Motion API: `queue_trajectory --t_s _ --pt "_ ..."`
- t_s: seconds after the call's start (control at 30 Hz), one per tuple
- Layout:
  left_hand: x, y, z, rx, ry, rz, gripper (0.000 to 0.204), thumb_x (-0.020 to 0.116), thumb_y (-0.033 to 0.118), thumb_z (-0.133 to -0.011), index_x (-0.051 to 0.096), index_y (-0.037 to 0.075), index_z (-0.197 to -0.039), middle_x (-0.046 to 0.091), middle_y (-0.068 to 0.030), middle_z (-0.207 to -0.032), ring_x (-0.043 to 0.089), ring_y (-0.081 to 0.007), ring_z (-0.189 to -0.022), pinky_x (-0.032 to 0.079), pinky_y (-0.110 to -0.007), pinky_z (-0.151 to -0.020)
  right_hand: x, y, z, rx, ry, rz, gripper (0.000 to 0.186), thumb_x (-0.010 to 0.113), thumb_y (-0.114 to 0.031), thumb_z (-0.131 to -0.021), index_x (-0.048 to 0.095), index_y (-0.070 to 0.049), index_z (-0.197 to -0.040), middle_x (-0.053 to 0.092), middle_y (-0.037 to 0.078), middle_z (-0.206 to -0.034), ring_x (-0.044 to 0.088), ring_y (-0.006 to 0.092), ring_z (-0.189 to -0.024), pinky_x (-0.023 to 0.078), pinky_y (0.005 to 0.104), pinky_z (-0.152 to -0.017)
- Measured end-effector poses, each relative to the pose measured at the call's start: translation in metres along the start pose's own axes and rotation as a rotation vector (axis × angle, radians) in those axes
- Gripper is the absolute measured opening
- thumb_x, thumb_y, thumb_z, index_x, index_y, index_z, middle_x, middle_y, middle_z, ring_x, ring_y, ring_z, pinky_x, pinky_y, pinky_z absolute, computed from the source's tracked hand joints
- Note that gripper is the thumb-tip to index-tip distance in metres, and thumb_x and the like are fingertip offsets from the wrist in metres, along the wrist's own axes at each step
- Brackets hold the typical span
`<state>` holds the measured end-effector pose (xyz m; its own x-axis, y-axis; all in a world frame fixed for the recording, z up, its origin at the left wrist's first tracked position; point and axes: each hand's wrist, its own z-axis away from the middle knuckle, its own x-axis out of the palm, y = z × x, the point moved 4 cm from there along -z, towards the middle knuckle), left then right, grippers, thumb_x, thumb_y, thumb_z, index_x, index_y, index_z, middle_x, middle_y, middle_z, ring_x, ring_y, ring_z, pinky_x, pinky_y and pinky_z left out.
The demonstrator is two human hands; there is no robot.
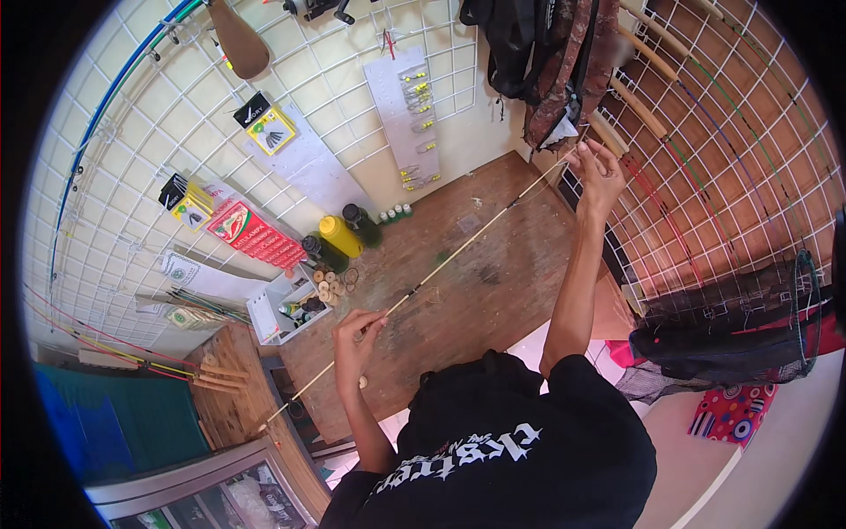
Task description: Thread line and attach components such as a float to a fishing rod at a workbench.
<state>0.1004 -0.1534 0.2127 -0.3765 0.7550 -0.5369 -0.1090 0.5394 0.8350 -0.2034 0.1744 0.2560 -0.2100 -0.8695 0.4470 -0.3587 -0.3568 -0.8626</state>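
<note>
A thin cream fishing rod [463, 248] with dark bands runs slantwise above the wooden table, from the lower left up to the right. My left hand [355, 342] pinches it between thumb and fingertips, left of the middle. Up at its far right end, the fingertips of my right hand [601, 176] are pinched together on the thin tip. A fine loop of line seems to hang by the rod near that hand. The lower left end of the rod reaches past the table's left edge.
On the worktable [493, 282] stand a yellow bottle [338, 236], dark bottles, small vials, cork rings [330, 287] and a white box [263, 316]. Wire grids carry tackle packets and rods with cork handles [639, 106]. A dark bag [507, 53] hangs at the back; a net [670, 381] is at right.
</note>
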Motion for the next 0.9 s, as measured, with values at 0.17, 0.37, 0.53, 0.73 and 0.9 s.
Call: queue_trajectory --t_s 0.17,0.37,0.53,0.73,0.9 --pt "0.003 -0.002 0.001 -0.012 -0.034 0.004 0.018 0.069 -0.001 -0.078 0.072 0.002 -0.095 0.066 -0.0091 -0.079 0.056 -0.0116 -0.065 0.043 -0.025 -0.060 -0.004 -0.003 -0.005 0.020 -0.039 0.030 0.028 0.069 -0.007 -0.084 0.059 0.005 -0.107 0.068 0.012 -0.088 0.068 0.0181 -0.074 0.056 0.0263 -0.065" --pt "0.005 -0.004 0.001 -0.019 -0.048 -0.004 0.020 0.069 -0.002 -0.077 0.072 0.003 -0.096 0.066 -0.0093 -0.079 0.056 -0.0118 -0.066 0.044 -0.025 -0.061 -0.009 -0.009 -0.009 0.068 -0.090 0.069 0.025 0.067 -0.003 -0.084 0.060 0.011 -0.102 0.068 0.017 -0.086 0.068 0.0195 -0.072 0.056 0.0263 -0.067" --pt "0.007 -0.010 0.000 -0.027 -0.059 0.013 0.019 0.070 -0.001 -0.076 0.072 0.003 -0.095 0.066 -0.0094 -0.078 0.056 -0.0123 -0.064 0.044 -0.025 -0.060 -0.013 -0.013 -0.011 0.081 -0.165 0.057 0.022 0.069 -0.008 -0.084 0.064 0.004 -0.102 0.068 0.012 -0.085 0.068 0.0164 -0.071 0.055 0.0244 -0.064" --pt "0.012 -0.019 0.002 -0.046 -0.121 0.046 0.016 0.070 0.003 -0.078 0.072 0.003 -0.093 0.065 -0.0094 -0.077 0.057 -0.0134 -0.064 0.044 -0.026 -0.060 -0.017 -0.032 -0.005 0.077 -0.170 0.081 0.020 0.069 -0.005 -0.083 0.064 0.004 -0.100 0.068 0.011 -0.084 0.067 0.0165 -0.071 0.056 0.0254 -0.066" --pt "0.015 -0.014 0.001 -0.086 -0.243 0.018 0.020 0.070 0.010 -0.080 0.069 0.002 -0.098 0.066 -0.0104 -0.081 0.061 -0.0158 -0.068 0.047 -0.028 -0.064 -0.016 -0.044 0.006 0.022 -0.147 0.154 0.016 0.067 -0.003 -0.083 0.064 0.006 -0.097 0.067 0.011 -0.081 0.066 0.0163 -0.070 0.054 0.0249 -0.065"
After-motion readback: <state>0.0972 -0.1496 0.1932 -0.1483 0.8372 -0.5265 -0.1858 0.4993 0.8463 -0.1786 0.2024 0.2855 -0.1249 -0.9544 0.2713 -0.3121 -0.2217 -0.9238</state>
